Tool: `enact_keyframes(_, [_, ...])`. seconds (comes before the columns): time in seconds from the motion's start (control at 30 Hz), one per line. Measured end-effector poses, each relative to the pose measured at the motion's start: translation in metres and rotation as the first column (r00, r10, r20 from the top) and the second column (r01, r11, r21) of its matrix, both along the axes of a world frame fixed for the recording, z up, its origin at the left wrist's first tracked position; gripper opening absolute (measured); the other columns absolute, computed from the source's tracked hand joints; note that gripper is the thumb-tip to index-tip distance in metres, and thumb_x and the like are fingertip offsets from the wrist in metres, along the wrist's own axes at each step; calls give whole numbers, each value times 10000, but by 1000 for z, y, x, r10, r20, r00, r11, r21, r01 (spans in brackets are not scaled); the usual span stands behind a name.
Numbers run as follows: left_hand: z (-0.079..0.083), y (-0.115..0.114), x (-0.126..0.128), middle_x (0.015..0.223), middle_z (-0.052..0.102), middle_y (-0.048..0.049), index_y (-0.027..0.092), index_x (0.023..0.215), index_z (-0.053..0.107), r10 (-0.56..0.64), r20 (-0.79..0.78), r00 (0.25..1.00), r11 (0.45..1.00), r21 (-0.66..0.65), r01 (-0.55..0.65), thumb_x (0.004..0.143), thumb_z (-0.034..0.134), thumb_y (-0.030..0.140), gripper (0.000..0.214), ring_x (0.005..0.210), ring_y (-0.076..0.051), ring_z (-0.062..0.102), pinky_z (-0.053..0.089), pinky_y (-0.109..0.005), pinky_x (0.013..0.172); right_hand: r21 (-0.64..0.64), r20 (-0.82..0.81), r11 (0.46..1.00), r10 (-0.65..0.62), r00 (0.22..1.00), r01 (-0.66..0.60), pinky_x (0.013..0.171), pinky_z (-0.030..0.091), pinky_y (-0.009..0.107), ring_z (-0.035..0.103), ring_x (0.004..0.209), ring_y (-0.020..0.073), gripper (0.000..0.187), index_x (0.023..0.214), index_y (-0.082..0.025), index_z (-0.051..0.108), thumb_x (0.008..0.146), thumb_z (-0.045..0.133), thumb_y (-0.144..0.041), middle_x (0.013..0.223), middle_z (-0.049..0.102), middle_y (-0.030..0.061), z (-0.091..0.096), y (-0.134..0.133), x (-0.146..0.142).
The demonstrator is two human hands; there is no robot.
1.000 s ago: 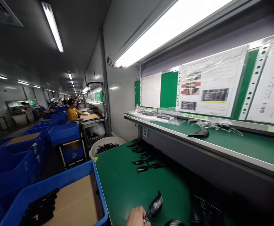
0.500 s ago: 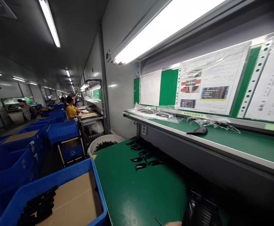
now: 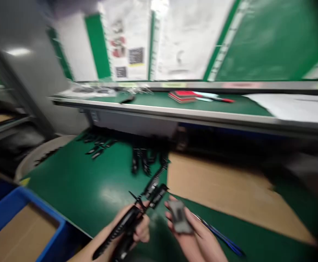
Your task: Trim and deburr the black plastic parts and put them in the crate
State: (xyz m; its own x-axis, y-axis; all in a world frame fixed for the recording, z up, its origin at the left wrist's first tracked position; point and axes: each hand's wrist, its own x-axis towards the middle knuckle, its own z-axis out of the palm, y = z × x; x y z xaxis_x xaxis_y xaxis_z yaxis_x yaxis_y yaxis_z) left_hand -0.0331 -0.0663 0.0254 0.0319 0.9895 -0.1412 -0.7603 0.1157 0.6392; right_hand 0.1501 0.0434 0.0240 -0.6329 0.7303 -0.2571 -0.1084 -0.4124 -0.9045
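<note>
The view is smeared by motion. My left hand (image 3: 135,227) is closed round long black ribbed plastic parts (image 3: 137,214) joined on a thin runner, held low over the green bench mat (image 3: 87,189). My right hand (image 3: 191,233) lies palm up beside it, fingers curled under a small grey block (image 3: 178,217). A blue-handled tool (image 3: 221,236) lies on the mat just right of my right hand. More black parts (image 3: 144,162) stand in a group further back on the mat.
A brown cardboard sheet (image 3: 224,189) covers the mat to the right. A blue bin (image 3: 19,222) lined with cardboard sits at the lower left, a white tub (image 3: 38,153) behind it. The raised green shelf (image 3: 175,103) carries a red pad (image 3: 182,95), papers and bagged parts.
The camera has swung right and down from the aisle to the bench. Both hands have come into view, the left now gripping black parts and the right holding a grey block.
</note>
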Motion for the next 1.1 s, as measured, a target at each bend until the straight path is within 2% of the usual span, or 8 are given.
enact_keyframes(0.07, [-6,5,5,466,410,70,189,1077,613,-82,87,993,996,-9,83,905,516,405,293,348,-51,290,248,-244,475,-258,-258,966,-76,963,7,816,503,350,581,973,245,411,1226,-151,585,922,611,-427,1180,569,139,14,-1,-1])
enact_keyframes(0.17, [-11,7,9,499,469,43,202,1084,609,-152,166,974,986,-44,161,942,461,362,260,361,-61,335,247,-267,489,-322,-374,947,-130,918,3,753,496,313,579,903,220,318,1189,-140,604,957,594,-356,1147,565,130,23,-3,0])
enact_keyframes(0.27, [-10,4,16,516,476,36,196,1076,611,-192,208,959,974,-76,212,952,443,361,267,374,-59,342,245,-279,508,-151,-308,985,-123,943,80,727,508,321,575,900,224,312,1232,-184,578,995,522,-379,1106,566,105,20,-8,7])
enact_keyframes(0.33, [-7,2,21,522,475,37,193,1087,607,-197,221,955,972,-86,220,949,454,359,264,383,-56,341,239,-279,519,124,-191,982,-115,975,140,734,514,319,567,922,222,309,1254,-215,567,1009,487,-385,1116,556,94,16,-10,12])
enact_keyframes(0.5, [2,1,29,521,451,40,196,1073,609,-201,267,943,965,-109,237,958,427,324,250,376,-57,297,213,-284,525,775,14,628,-130,991,72,936,446,359,470,1137,235,319,1319,-233,526,1012,440,-235,1264,464,88,13,-7,20])
enact_keyframes(0.73, [24,-5,31,516,394,59,165,1004,645,-196,394,898,933,-208,295,965,430,310,262,404,-46,224,222,-259,563,997,4,75,-79,997,2,1002,386,492,451,1203,277,435,1349,-194,489,951,398,-46,1268,533,98,1,5,24])
enact_keyframes(0.97, [22,-10,26,522,386,68,139,1074,638,-212,451,867,913,-225,341,949,478,311,266,406,-44,222,231,-255,569,997,57,-48,41,998,-55,1033,385,494,427,1252,273,359,1336,-148,493,1018,327,-129,1299,524,118,-8,9,26])
enact_keyframes(1.1, [19,-9,29,520,398,60,121,818,663,-198,468,861,913,-233,336,927,527,312,257,407,-39,231,245,-255,568,989,108,-109,115,988,-95,1051,379,483,425,1256,266,360,1327,-114,499,1037,294,-177,1306,517,124,-5,8,26])
